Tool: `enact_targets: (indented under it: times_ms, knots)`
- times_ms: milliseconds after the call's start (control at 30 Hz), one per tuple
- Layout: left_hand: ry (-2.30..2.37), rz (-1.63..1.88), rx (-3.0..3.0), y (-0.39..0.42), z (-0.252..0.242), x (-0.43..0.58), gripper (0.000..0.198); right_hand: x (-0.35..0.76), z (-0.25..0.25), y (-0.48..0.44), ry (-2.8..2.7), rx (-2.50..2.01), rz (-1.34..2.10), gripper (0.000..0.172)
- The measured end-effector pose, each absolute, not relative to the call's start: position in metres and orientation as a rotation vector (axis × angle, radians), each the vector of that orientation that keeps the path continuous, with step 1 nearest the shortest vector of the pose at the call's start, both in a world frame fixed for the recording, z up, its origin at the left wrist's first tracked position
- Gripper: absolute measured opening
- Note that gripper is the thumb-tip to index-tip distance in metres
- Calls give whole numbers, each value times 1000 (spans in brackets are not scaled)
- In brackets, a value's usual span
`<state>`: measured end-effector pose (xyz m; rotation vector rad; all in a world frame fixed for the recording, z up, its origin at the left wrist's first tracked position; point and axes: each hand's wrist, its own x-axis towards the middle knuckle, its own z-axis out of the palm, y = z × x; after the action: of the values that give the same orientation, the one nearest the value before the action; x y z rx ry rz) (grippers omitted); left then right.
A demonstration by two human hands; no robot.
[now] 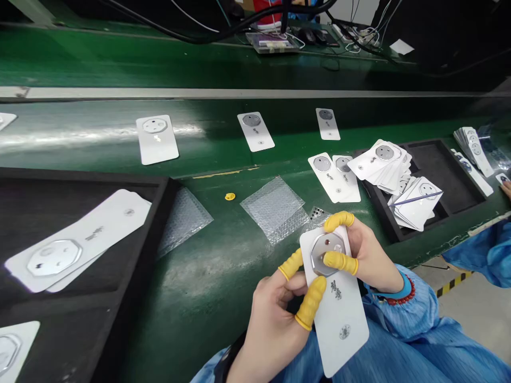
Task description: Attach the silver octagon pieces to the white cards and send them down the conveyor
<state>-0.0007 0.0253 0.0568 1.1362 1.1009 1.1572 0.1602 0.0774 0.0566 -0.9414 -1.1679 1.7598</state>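
Note:
Both my hands hold a white rectangular card (341, 319) with an octagonal silver metal plate (328, 254) near its top end. My left hand (275, 324) grips the card's lower left edge, with yellow finger cots on two fingers. My right hand (361, 247) holds the upper right side, and its yellow-cotted fingers press over the plate. Part of the plate is hidden by those fingers. A small sheet of bubble wrap (273, 205) lies on the green belt just beyond the card.
A green conveyor belt (207, 250) carries spaced white cards. Black foam trays hold cards at left (151, 183) and right (447, 154), the right with a stack (415, 205). A loose yellow finger cot (230, 196) lies nearby. A co-worker's hand (506, 188) shows at the right edge.

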Motion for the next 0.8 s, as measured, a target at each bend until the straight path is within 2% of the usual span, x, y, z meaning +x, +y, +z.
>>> enact_targets:
  times_ms: [367,600,733,800]
  knots:
    - [1202,1151,1421,22,50,-2,7,166,65,84,-1322,-988,1830,29]
    - [1132,1145,1214,21,46,-3,5,163,63,81,-1329,-1042,1715,27]
    - [1052,1137,967,23,45,-6,26,164,57,79,-1273,-930,1746,29]
    - [1022,1078,889,26,47,-7,28,165,54,79,-1284,-915,1740,27]
